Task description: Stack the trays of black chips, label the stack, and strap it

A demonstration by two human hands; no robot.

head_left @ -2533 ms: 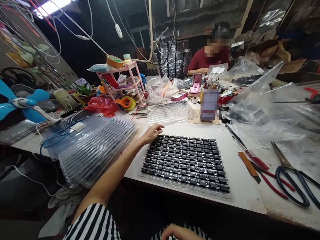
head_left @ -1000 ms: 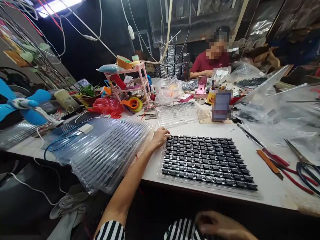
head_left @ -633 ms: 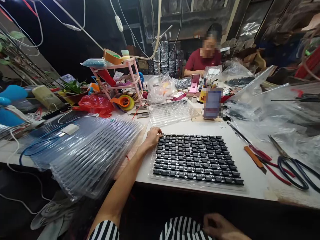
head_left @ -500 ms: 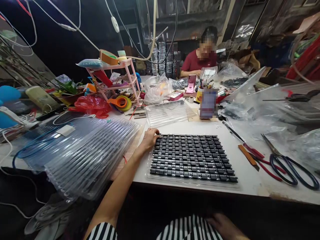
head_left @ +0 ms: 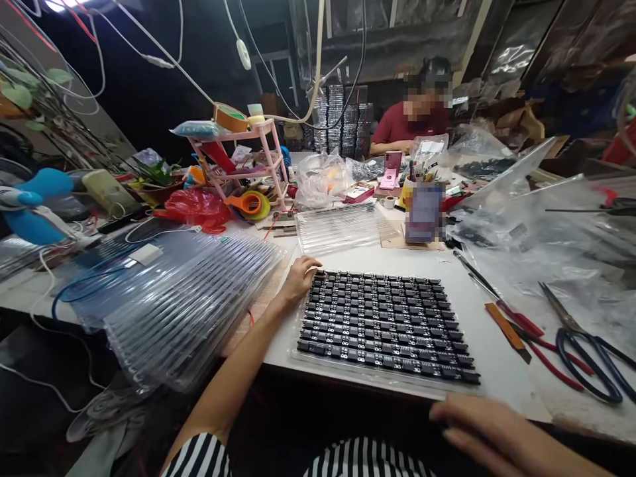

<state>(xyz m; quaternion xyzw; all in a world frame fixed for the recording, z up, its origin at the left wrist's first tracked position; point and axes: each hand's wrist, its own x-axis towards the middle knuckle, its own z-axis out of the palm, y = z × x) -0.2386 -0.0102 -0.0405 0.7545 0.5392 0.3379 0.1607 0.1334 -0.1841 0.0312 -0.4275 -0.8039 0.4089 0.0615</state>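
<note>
A clear plastic tray (head_left: 293, 334) lies on the table before me, filled with rows of small black circuit boards (head_left: 382, 324). At its far left corner is my left hand (head_left: 300, 278), its fingers closed over the corner by the end of the top row. My right hand (head_left: 489, 427) is over the table's front edge, just off the tray's near right corner. Motion smears its fingers, and whether anything is in them I cannot make out.
Clear ribbed trays (head_left: 199, 298) are stacked at left, and another clear tray (head_left: 342, 228) lies behind. Scissors (head_left: 576, 331), red-handled pliers (head_left: 527, 324) and an orange-handled blade (head_left: 507, 328) are on the right. A person (head_left: 412, 126) sits across the table.
My right hand has risen from my lap to the table's front edge at right. My left hand stays at the tray's corner. The view has shifted slightly.
</note>
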